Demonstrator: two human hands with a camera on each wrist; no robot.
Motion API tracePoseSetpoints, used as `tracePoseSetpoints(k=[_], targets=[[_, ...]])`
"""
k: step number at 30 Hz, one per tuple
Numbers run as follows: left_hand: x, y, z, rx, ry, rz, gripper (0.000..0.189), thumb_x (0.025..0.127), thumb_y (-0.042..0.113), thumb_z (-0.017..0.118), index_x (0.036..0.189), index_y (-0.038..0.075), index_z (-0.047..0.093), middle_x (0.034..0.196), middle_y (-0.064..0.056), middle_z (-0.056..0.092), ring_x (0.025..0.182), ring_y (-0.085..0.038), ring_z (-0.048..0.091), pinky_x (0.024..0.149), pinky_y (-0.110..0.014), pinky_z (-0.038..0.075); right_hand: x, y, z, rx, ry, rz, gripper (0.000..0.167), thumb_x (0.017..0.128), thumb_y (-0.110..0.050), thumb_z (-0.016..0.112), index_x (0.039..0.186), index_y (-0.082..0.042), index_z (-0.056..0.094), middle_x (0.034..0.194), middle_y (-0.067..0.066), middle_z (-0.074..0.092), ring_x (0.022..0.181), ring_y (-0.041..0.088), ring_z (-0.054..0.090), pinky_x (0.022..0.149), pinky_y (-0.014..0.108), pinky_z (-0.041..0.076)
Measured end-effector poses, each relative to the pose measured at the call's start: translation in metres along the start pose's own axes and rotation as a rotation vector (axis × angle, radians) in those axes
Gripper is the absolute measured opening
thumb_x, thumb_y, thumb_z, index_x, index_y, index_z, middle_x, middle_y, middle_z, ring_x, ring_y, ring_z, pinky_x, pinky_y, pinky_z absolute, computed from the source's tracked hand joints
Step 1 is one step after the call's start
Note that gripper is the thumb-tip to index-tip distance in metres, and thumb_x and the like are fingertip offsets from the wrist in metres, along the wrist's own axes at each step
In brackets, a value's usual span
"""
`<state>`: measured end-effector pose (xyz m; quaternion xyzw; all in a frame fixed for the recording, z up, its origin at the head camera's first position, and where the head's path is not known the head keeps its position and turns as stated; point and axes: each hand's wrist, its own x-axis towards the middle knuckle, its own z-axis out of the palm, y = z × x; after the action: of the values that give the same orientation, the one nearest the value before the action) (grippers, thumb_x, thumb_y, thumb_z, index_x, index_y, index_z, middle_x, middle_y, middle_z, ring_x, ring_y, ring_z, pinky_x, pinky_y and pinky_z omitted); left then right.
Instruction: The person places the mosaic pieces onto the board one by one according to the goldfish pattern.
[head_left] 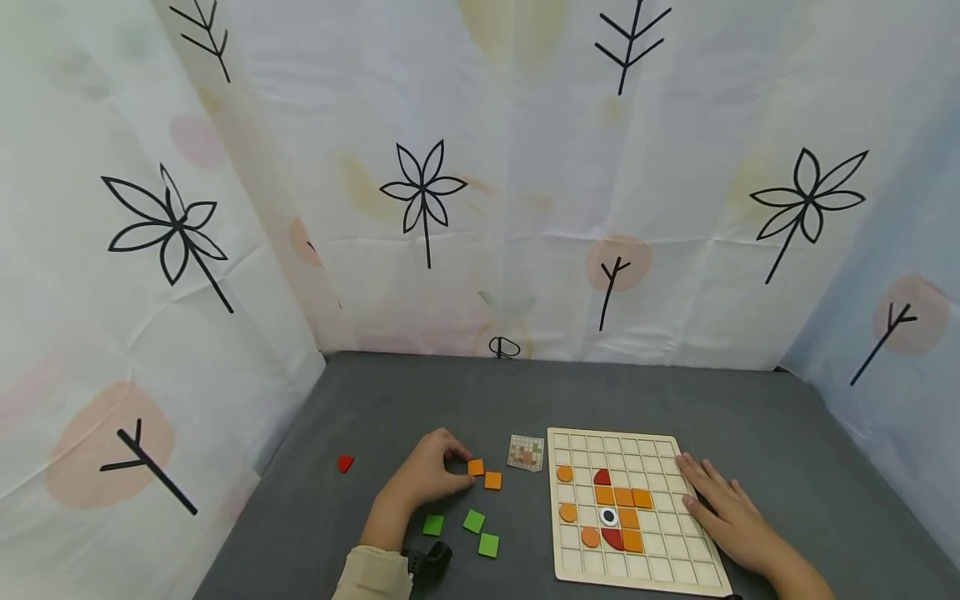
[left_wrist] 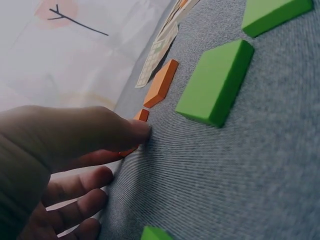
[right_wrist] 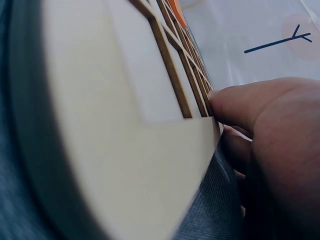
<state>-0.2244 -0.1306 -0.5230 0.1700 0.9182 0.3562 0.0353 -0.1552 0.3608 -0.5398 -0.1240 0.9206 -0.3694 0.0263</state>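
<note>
My left hand (head_left: 429, 473) pinches an orange square tile (head_left: 476, 467) between thumb and forefinger, low over the grey cloth. In the left wrist view the thumb (left_wrist: 131, 131) covers much of that tile, and the other fingers stay loosely bent. Just beside it lies a second orange square tile (head_left: 492, 481). My right hand (head_left: 726, 517) rests at the right edge of the wooden grid board (head_left: 678, 546), fingers extended, fingertips touching the rim. On the board are several orange squares (head_left: 624, 497), orange discs (head_left: 567, 512), two red pieces (head_left: 602, 477) and a white disc with a black centre (head_left: 609, 517).
Three green square tiles (head_left: 473, 522) lie nearer than the left hand. A small printed pattern card (head_left: 526, 452) sits left of the board. Farther left is a red piece (head_left: 345, 463). A patterned curtain (head_left: 555, 200) surrounds the grey table (head_left: 420, 392).
</note>
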Motion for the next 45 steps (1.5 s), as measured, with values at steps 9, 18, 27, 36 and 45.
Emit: tracePoseSetpoints(k=[9, 18, 27, 36, 45], targets=[[0.001, 0.002, -0.001, 0.000, 0.011, -0.005, 0.017, 0.087, 0.022, 0.089, 0.102, 0.018, 0.080, 0.105, 0.002, 0.063, 0.094, -0.015, 0.055, 0.084, -0.038, 0.051, 0.001, -0.004, -0.003, 0.007, -0.007, -0.002, 0.063, 0.111, -0.030, 0.055, 0.166, -0.005, 0.035, 0.169, 0.033, 0.026, 0.125, -0.039, -0.007, 0.114, 0.086, -0.003], [-0.001, 0.003, -0.001, -0.027, 0.053, 0.009, 0.017, 0.088, 0.020, 0.087, 0.100, 0.015, 0.078, 0.101, 0.000, 0.061, 0.088, -0.015, 0.054, 0.077, -0.032, 0.049, 0.000, -0.004, -0.002, -0.007, -0.004, 0.002, 0.063, 0.111, -0.031, 0.055, 0.166, -0.006, 0.035, 0.169, 0.032, 0.027, 0.126, -0.038, -0.007, 0.114, 0.086, 0.000], [0.000, 0.009, 0.002, -0.058, 0.121, 0.060, 0.015, 0.090, 0.023, 0.087, 0.101, 0.017, 0.078, 0.104, 0.003, 0.060, 0.089, -0.015, 0.054, 0.079, -0.032, 0.049, 0.000, -0.002, -0.001, -0.004, -0.007, 0.012, 0.064, 0.111, -0.032, 0.055, 0.166, -0.006, 0.036, 0.169, 0.032, 0.027, 0.124, -0.039, -0.007, 0.113, 0.086, 0.000], [0.002, 0.036, 0.015, -0.081, 0.105, 0.121, 0.015, 0.090, 0.024, 0.086, 0.101, 0.016, 0.078, 0.108, 0.004, 0.061, 0.098, -0.018, 0.058, 0.086, -0.039, 0.054, -0.006, 0.000, 0.001, -0.007, -0.012, 0.018, 0.064, 0.111, -0.031, 0.055, 0.166, -0.006, 0.034, 0.170, 0.032, 0.026, 0.166, 0.021, -0.005, 0.113, 0.086, 0.000], [0.013, 0.085, 0.035, -0.087, 0.042, 0.204, 0.015, 0.092, 0.025, 0.084, 0.104, 0.017, 0.080, 0.110, 0.005, 0.063, 0.105, -0.023, 0.059, 0.090, -0.034, 0.053, 0.000, -0.009, -0.003, -0.035, -0.001, -0.015, 0.064, 0.111, -0.029, 0.056, 0.165, -0.002, 0.036, 0.167, 0.035, 0.028, 0.152, 0.066, 0.016, 0.113, 0.086, 0.002]])
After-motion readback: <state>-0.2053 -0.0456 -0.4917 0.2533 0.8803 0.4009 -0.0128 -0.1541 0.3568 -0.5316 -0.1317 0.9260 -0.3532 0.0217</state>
